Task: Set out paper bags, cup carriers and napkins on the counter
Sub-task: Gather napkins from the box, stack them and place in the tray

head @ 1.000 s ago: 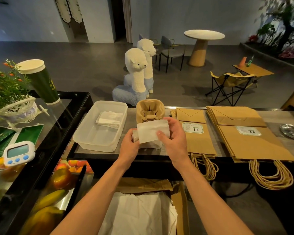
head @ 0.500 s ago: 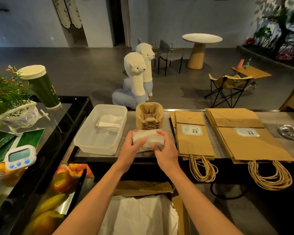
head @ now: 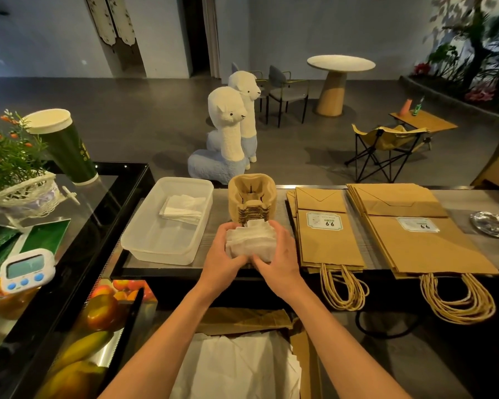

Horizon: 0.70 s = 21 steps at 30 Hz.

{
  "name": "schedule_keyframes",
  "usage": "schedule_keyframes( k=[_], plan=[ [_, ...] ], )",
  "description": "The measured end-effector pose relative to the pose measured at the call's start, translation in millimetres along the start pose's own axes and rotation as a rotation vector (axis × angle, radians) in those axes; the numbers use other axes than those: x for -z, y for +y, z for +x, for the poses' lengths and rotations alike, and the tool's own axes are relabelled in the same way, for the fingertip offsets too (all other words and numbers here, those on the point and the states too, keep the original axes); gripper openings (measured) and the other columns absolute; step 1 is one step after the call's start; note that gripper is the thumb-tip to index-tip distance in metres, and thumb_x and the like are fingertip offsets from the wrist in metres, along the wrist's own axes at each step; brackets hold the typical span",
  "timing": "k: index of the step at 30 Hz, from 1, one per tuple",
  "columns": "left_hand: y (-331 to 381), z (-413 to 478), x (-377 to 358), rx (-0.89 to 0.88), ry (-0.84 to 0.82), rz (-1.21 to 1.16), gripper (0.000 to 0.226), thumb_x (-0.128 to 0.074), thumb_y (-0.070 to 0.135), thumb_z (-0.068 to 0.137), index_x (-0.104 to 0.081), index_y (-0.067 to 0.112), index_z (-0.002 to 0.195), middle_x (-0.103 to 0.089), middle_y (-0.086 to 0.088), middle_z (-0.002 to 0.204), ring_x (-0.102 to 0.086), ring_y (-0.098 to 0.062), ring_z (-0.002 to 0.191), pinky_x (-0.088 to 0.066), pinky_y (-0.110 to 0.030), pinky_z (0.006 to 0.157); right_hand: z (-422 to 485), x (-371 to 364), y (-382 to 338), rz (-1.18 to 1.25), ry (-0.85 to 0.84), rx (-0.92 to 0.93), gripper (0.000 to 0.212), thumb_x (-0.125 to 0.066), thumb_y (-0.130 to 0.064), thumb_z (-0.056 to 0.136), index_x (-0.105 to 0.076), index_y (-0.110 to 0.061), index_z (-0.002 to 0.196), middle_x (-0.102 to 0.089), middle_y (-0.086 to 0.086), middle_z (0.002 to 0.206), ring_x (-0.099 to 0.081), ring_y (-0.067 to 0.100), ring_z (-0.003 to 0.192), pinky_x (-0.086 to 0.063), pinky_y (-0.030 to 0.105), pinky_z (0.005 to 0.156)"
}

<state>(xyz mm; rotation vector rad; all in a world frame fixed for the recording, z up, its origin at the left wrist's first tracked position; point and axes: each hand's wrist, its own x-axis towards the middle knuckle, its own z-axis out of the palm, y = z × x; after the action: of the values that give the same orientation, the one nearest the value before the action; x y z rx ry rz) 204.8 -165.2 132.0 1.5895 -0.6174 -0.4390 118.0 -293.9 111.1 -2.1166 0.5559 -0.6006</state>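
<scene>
Presently, the napkin step is in hand: left hand [head: 224, 254] and right hand [head: 280, 254] both clasp the napkin stack [head: 249, 244], just before the cup carriers [head: 252, 197]. Judged next: transfer to the plastic tub [head: 167, 249] left of the carriers.

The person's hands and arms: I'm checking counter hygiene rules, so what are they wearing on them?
Nothing that shows. Both forearms are bare to the frame's edge, with no sleeves in view. The left hand and right hand wear no gloves. There is no watch or bracelet at either wrist, and no ring on the fingers that show.
</scene>
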Motion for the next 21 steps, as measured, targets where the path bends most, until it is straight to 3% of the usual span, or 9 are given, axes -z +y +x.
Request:
schedule_keyframes(
  k=[3,7,12,17,19,21],
  plan=[
    [-1,0,-1,-0.088,0.008,0.120,0.062,-0.075,-0.003,0.084,-0.048,0.030,0.129,-0.059,0.015,0.120,-0.060,0.000,0.108,-0.056,-0.022,0.089,3,2,0,-0.031,0.005,0.022,0.095,-0.083,-0.027,0.081,-0.021,-0.037,0.152,-0.035,-0.004,0.146,-0.035,0.010,0.131,-0.040,0.035,0.110],
    [-5,0,0,-0.158,0.039,0.235,0.056,-0.068,-0.008,0.084,-0.054,0.032,0.120,-0.061,0.011,0.119,-0.058,-0.003,0.112,-0.050,-0.016,0.090,8,6,3,-0.042,0.030,0.056,0.095,-0.087,-0.029,0.074,-0.030,-0.033,0.149,-0.033,-0.006,0.142,-0.036,0.009,0.129,-0.044,0.034,0.108],
    [-5,-1,1,-0.133,0.046,0.159,0.049,-0.062,-0.017,0.079,-0.060,0.023,0.105,-0.063,0.019,0.100,-0.061,-0.005,0.099,-0.052,-0.017,0.081,8,13,5,0.053,-0.104,0.053,0.103,-0.090,-0.031,0.072,-0.023,-0.038,0.151,-0.032,-0.013,0.144,-0.039,0.008,0.131,-0.045,0.034,0.109],
    [-5,1,4,-0.089,0.073,0.069,0.038,-0.062,-0.018,0.081,-0.062,0.016,0.097,-0.064,0.004,0.097,-0.062,-0.011,0.094,-0.055,-0.021,0.071,10,16,6,0.016,-0.116,0.084,0.102,-0.089,-0.027,0.071,-0.026,-0.039,0.150,-0.033,-0.011,0.141,-0.040,0.008,0.128,-0.045,0.032,0.107],
    [-5,3,5,-0.077,0.072,0.054,0.040,-0.060,-0.021,0.079,-0.062,0.015,0.096,-0.063,0.001,0.097,-0.061,-0.011,0.092,-0.053,-0.019,0.068,10,15,6,0.002,-0.129,0.079,0.094,-0.089,-0.027,0.071,-0.033,-0.037,0.147,-0.034,-0.012,0.134,-0.042,0.008,0.122,-0.047,0.030,0.104],
    [-7,5,6,-0.067,0.069,0.049,0.046,-0.062,-0.020,0.077,-0.061,0.018,0.102,-0.063,0.005,0.100,-0.061,-0.013,0.095,-0.056,-0.022,0.072,10,14,6,-0.008,-0.126,0.106,0.071,-0.087,-0.030,0.074,-0.049,-0.031,0.134,-0.036,-0.012,0.126,-0.044,0.010,0.118,-0.049,0.033,0.102]
  ],
)
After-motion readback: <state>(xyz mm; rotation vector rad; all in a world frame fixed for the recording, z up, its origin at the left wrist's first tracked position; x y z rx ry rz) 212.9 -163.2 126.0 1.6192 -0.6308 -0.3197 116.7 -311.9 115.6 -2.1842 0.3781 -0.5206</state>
